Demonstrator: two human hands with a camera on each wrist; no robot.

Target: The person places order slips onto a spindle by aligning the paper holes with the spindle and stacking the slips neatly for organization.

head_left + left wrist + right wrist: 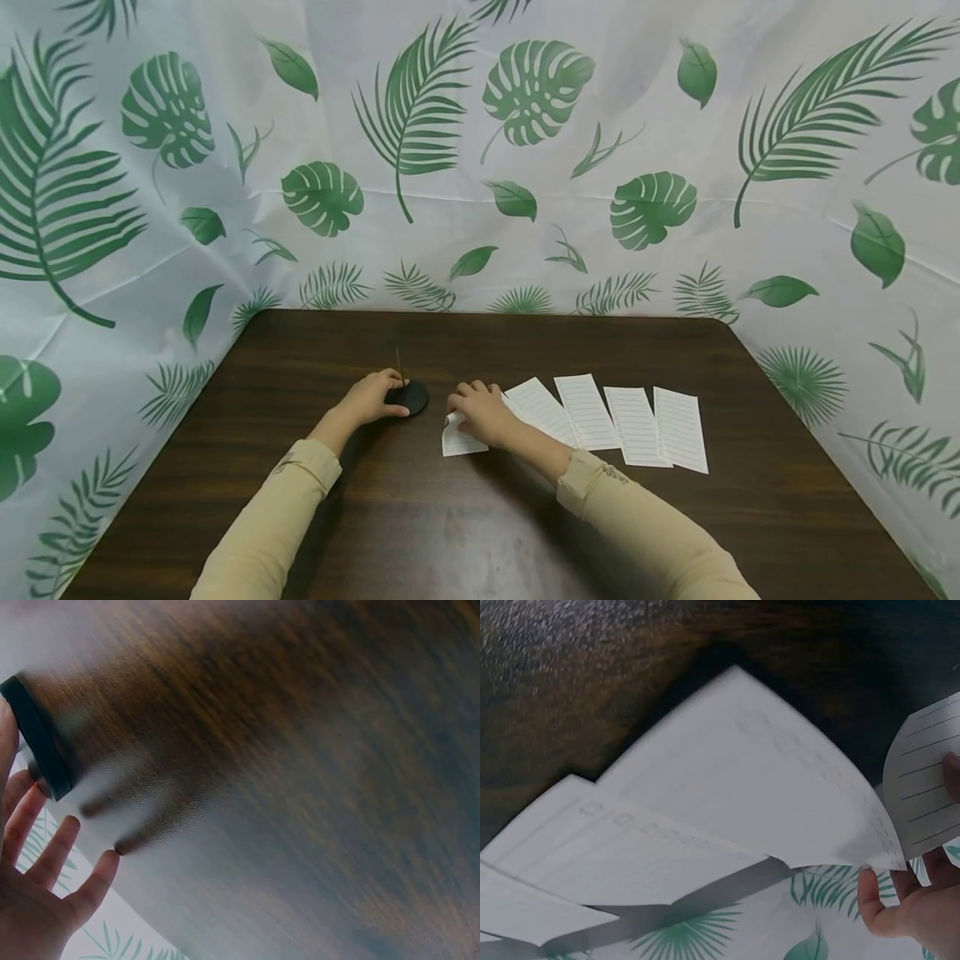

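Note:
A bill spike (414, 401), with a round black base and a thin upright rod, stands on the table left of centre. My left hand (371, 398) grips the base by its left side, thumb at the near edge. In the left wrist view the base (36, 739) appears edge-on between thumb and fingers, while two other fingers are spread. Just right of it, my right hand (483, 414) pinches a lined paper slip (459, 442), which bends up at one end. In the right wrist view the thumb lies on the slip (922, 780), with fingers behind.
Several lined slips lie in an overlapping row to the right, among them a tilted one (543, 410) beside my right hand and one at the far end (680, 427). The dark wooden table (450, 533) meets a white leaf-print curtain (465, 125) at the back and sides.

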